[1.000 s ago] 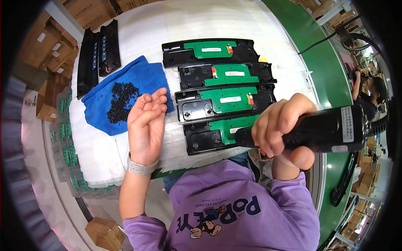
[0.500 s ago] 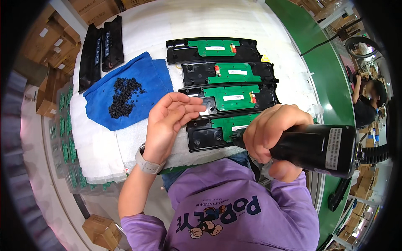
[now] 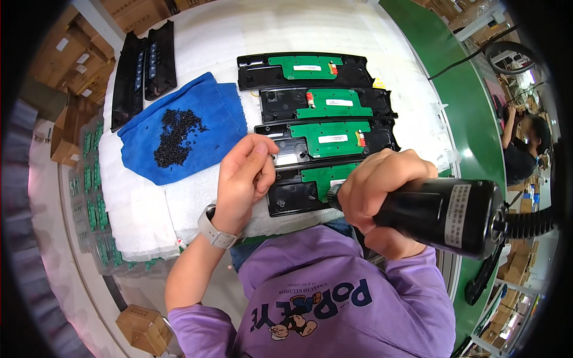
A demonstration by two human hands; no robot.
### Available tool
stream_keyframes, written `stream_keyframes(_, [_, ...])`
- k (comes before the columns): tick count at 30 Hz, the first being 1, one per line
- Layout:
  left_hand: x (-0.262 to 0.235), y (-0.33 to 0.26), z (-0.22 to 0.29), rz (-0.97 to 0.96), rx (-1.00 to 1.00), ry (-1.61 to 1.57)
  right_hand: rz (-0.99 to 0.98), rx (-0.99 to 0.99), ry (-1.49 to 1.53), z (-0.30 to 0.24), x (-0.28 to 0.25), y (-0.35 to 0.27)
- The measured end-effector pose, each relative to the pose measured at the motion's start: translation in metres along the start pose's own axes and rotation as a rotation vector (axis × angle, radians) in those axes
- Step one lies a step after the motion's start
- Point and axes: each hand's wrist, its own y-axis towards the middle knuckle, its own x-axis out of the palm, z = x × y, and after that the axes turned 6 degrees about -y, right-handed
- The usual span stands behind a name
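Observation:
My right hand (image 3: 385, 194) is wrapped round a black electric screwdriver (image 3: 436, 212), which lies nearly level with its tip end over the nearest black plastic housing (image 3: 291, 197). A green circuit board (image 3: 319, 175) sits in that housing, partly hidden by the hand. My left hand (image 3: 246, 170) is raised at the left ends of the housings, thumb and fingertips pinched together. Whatever it may hold is too small to make out. Left of it, a blue cloth (image 3: 209, 119) carries a heap of tiny black screws (image 3: 174, 143).
Beyond the nearest housing lie more black housings (image 3: 248, 74) with green boards, in a row. Two long black parts (image 3: 160, 62) rest at the far left of the white-covered table (image 3: 286, 30). A coiled cable (image 3: 531, 224) runs from the screwdriver. Another person (image 3: 525, 143) is at far right.
My left hand's spread fingers have closed into a pinch, and the hand has drawn slightly left. The screwdriver and right hand have shifted slightly left.

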Motion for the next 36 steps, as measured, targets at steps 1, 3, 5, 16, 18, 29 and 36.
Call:
stream_keyframes(1, [-0.001, 0.0, 0.0, -0.001, 0.001, 0.0, 0.001, 0.002, -0.02, -0.001, 0.0, -0.002])
stream_keyframes(3, [-0.002, 0.001, -0.001, -0.053, -0.013, 0.004, 0.032, -0.041, -0.009, 0.002, 0.006, -0.003])
stream_keyframes(5, [-0.002, 0.0, 0.001, -0.067, -0.031, -0.001, 0.064, -0.083, 0.003, -0.001, 0.004, -0.003])
stream_keyframes(16, [0.004, -0.005, 0.003, -0.065, -0.003, 0.094, 0.148, -0.294, 0.48, 0.013, -0.03, 0.024])
stream_keyframes(18, [0.003, -0.005, 0.003, -0.052, -0.037, 0.108, 0.167, -0.318, 0.539, 0.018, -0.03, 0.026])
stream_keyframes(29, [0.007, -0.006, 0.003, -0.034, 0.033, 0.171, 0.19, -0.33, 0.617, 0.032, -0.026, 0.031])
stream_keyframes(36, [0.005, -0.005, 0.001, -0.041, 0.085, 0.21, 0.167, -0.286, 0.592, 0.031, -0.022, 0.03])
